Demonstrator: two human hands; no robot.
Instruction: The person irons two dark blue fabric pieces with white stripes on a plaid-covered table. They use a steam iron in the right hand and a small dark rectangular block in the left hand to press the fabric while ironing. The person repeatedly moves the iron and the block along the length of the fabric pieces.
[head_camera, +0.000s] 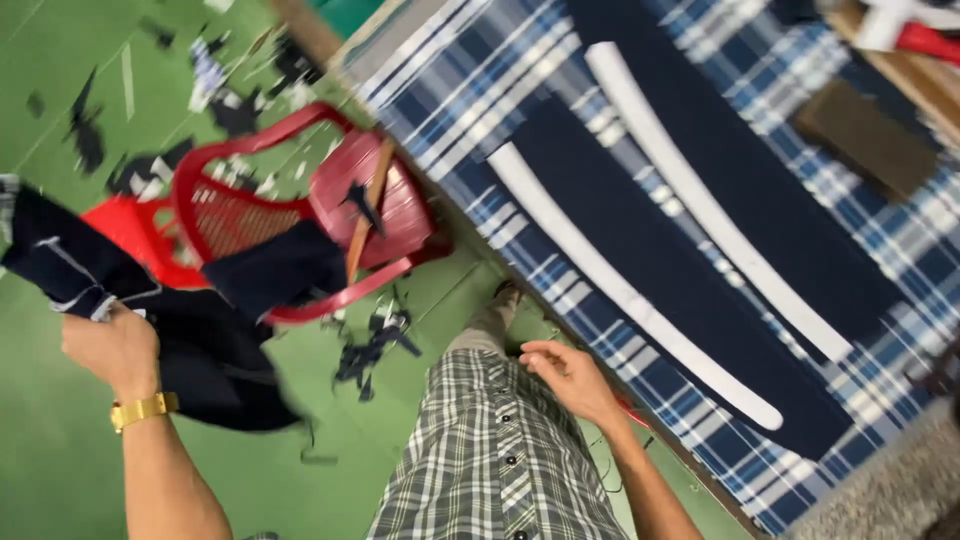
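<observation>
The counter (480, 110), covered in blue and white plaid cloth, carries long dark navy fabric panels (680, 270) with curved white strips (620, 290) laid along their edges. Left of the counter stands a red plastic chair (250, 215) with a wooden stick (365, 215) leaning across its seat, on a green floor (60, 450) littered with dark fabric scraps (375, 345). Further left of the counter, the left hand (110, 345), its grip closed tight, holds up a dark navy cloth piece (200, 340) that hangs just beside the chair. The right hand (570, 375), fingers loosely open and holding nothing, hovers near the counter's edge. The dangling cloth could snag on the chair or stick, and the scraps underfoot could cause a slip.
</observation>
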